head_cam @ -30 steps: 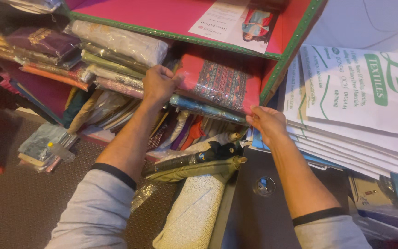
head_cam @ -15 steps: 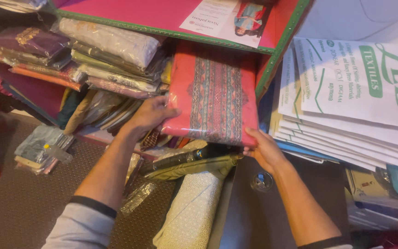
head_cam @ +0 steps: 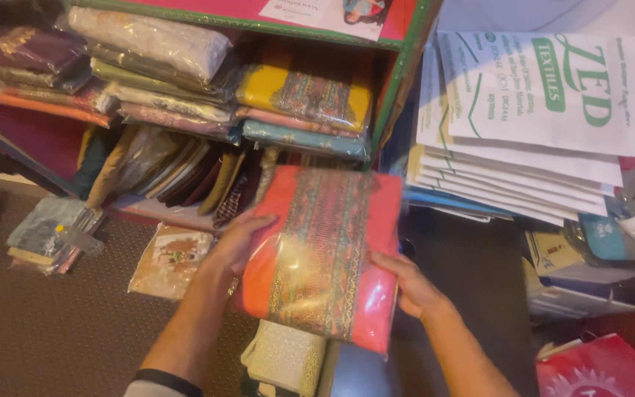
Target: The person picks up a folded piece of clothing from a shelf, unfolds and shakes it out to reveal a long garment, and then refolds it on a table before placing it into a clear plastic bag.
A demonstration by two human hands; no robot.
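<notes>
A shelf unit (head_cam: 398, 81) with a green edge and pink top fills the upper part of the view, its compartment crammed with folded cloth in clear wrappers: a cream packet (head_cam: 152, 44) on top at the left, a yellow packet (head_cam: 306, 92) lying on a pale blue one (head_cam: 303, 140), and a row of dark packets (head_cam: 192, 176) standing on edge below. To the right, just beside the shelf, a stack of white printed bags (head_cam: 545, 125) leans out toward the camera. The brown carpet (head_cam: 60, 331) covers the lower left.

In front of the shelf, clear of it, the red cloth packet (head_cam: 325, 254) with a patterned band down its middle is held flat and slightly tilted. The left hand (head_cam: 237, 242) grips its left edge, fingers curled over the top; the right hand (head_cam: 406, 283) clasps the lower right edge, thumb on top. The packet hides much of the lower shelf row and most of a cream roll (head_cam: 284, 360) beneath it.

On the carpet lie a beige packet (head_cam: 170, 261) and, further left, a grey-blue bundle (head_cam: 49, 235). A red bag (head_cam: 600, 371) is cut off at the bottom right corner. The things stacked at the right edge under the white bags are too dim to make out, and the far left is in shadow.
</notes>
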